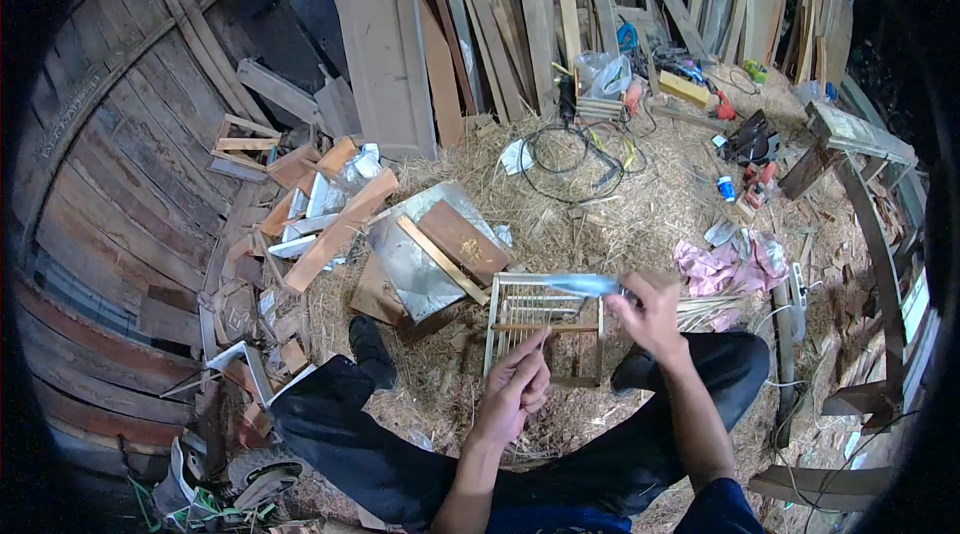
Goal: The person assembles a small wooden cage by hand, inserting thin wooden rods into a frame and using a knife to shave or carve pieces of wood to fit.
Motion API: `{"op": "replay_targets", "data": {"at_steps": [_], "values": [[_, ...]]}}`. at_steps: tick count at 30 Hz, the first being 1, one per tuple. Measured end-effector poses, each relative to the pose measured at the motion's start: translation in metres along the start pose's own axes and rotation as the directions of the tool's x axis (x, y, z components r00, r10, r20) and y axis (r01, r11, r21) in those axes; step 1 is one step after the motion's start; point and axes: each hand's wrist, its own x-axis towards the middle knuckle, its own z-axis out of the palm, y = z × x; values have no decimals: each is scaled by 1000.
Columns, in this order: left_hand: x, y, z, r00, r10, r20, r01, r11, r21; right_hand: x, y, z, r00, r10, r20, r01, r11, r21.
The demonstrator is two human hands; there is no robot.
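In my right hand (650, 312) is a knife (580, 284), its pale blade pointing left and smeared by motion. My left hand (512, 396) is closed in a pinch, with the tip of a thin wooden stick (545, 336) showing above the fingers. Just beyond both hands lies a small rectangular wooden frame (492, 339) with several thin slats or rods across it. The blade passes over the frame's far end. A brown crossbar (570, 328) spans its middle, behind the stick tip.
A metal sheet (405, 269) with wood pieces lies ahead left, beside piled offcuts (335, 224). Cables (580, 169) and tools lie farther off on shavings. Pink cloth (715, 269) and a power strip (797, 284) are to the right. Boards (375, 34) lean behind.
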Motion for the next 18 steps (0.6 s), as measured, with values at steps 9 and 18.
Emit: {"op": "replay_targets", "data": {"at_steps": [9, 18], "values": [[-18, 30, -7, 993, 117, -25, -117, 993, 4, 1, -95, 12, 991, 125, 52, -135, 939, 315], [-46, 97, 19, 961, 266, -77, -259, 962, 89, 31, -208, -3, 958, 285, 45, -262, 795, 548]]}}
